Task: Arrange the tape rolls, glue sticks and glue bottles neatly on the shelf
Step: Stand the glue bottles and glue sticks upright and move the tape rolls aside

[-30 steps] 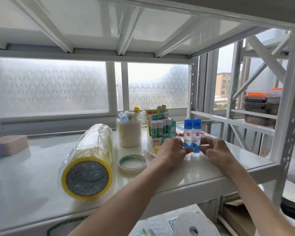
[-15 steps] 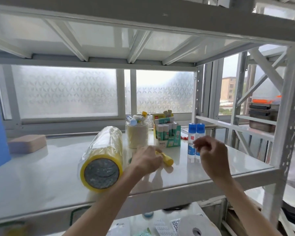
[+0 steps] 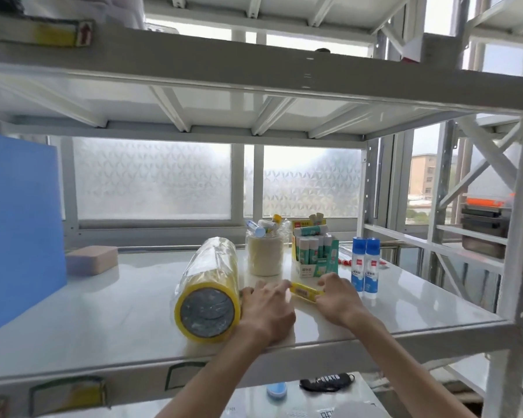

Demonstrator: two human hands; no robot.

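A yellow glue stick (image 3: 305, 291) lies level just above the white shelf (image 3: 109, 309), held between both hands. My left hand (image 3: 266, 310) pinches its left end with the fingertips, and my right hand (image 3: 336, 299) grips its right end. A long sleeve of yellow tape rolls (image 3: 208, 292) lies on its side just left of my left hand. Behind stand a cream tape stack (image 3: 264, 257) with glue sticks on top and an open box of green glue sticks (image 3: 316, 255). Two blue-capped glue bottles (image 3: 365, 267) stand upright to the right of my right hand.
A pink block (image 3: 91, 259) sits at the back left beside a tall blue board (image 3: 18, 224). The shelf's upright post (image 3: 514, 267) rises at the right front corner. Red-tipped items (image 3: 344, 261) lie behind the bottles. More things lie on the lower shelf (image 3: 326, 383).
My left hand has carried the yellow glue stick to the right, and my right hand has come down and taken its other end. The view has tilted upward.
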